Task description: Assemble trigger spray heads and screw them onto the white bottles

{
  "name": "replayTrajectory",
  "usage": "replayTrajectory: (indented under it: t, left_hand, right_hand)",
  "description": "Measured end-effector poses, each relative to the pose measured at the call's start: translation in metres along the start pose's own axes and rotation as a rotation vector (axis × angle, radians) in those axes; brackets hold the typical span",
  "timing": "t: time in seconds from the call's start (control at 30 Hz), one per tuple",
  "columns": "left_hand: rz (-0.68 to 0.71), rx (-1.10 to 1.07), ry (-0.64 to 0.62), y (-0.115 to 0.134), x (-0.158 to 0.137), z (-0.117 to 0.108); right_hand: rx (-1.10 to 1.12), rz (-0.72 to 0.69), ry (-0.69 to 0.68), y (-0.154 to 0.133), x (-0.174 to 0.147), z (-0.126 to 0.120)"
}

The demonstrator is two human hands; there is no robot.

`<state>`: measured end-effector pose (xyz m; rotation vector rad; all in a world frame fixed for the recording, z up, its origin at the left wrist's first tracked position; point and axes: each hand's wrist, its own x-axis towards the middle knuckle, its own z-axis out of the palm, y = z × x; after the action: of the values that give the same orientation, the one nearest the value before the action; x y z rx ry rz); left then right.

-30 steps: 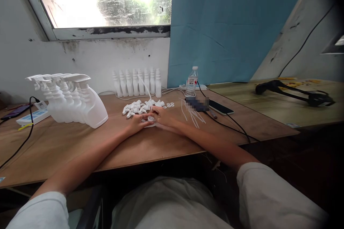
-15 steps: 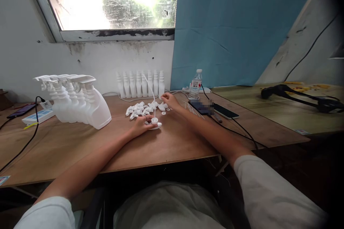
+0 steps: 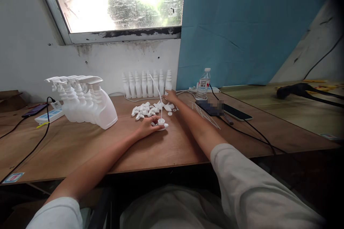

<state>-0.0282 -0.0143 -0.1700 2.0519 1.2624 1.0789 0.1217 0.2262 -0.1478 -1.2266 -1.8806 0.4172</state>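
Observation:
Near the front of the table, my left hand (image 3: 150, 126) is closed on a white trigger spray head (image 3: 164, 126), which lies on its side with its collar facing up. A thin white dip tube (image 3: 159, 94) rises from the collar and leans to the left. At the back, my right hand (image 3: 171, 96) has its fingers round the lower part of a white bottle (image 3: 168, 78), the rightmost of a row. The other white bottles (image 3: 144, 84) stand upright to its left. Between my hands lies a pile of loose white spray heads (image 3: 145, 109).
Several assembled spray bottles (image 3: 103, 112) stand in a line on the left. Small white rings (image 3: 170, 113) and loose thin tubes (image 3: 208, 116) lie to the right. Farther right are a clear water bottle (image 3: 204, 85), a phone (image 3: 236, 111) and black cables.
My right hand has moved back from beside the pile to the rightmost white bottle and closed on it. My left hand keeps the spray head in place. The view has shifted slightly.

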Motion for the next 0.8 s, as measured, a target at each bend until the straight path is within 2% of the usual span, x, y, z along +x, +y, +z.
replayTrajectory:
  t: [0.1,0.17,0.23,0.3,0.37,0.43,0.5,0.6,0.7,0.8]
  left_hand:
    - [0.015,0.038,0.041,-0.004,-0.001,0.001]
    - [0.016,0.041,0.111,-0.006,0.0,-0.002]
    - [0.026,0.066,0.227,-0.005,0.005,-0.011]
    - [0.082,0.161,0.365,0.0,0.016,-0.028]
    - [0.185,0.31,0.49,0.009,0.033,-0.052]
    - [0.293,0.469,0.578,0.021,0.054,-0.079]
    - [0.325,0.599,0.678,0.034,0.073,-0.104]
    - [0.368,0.653,0.87,0.054,0.087,-0.134]
    - [0.429,0.668,1.014,0.07,0.083,-0.15]
    - [0.465,0.688,1.024,0.078,0.073,-0.16]
  right_hand:
    - [0.046,0.007,0.114,0.0,-0.009,-0.019]
    - [0.092,-0.006,0.176,0.001,-0.018,-0.038]
    - [0.153,-0.026,0.195,0.004,-0.03,-0.059]
    - [0.216,-0.04,0.159,0.007,-0.047,-0.081]
    - [0.393,-0.028,0.04,0.011,-0.067,-0.1]
    - [0.689,0.0,-0.156,0.014,-0.088,-0.116]
    - [0.96,0.035,-0.381,0.016,-0.105,-0.128]
    - [1.062,0.101,-0.653,0.02,-0.117,-0.141]
    - [1.053,0.143,-0.767,0.028,-0.114,-0.15]
    - [1.072,0.167,-0.754,0.038,-0.108,-0.158]
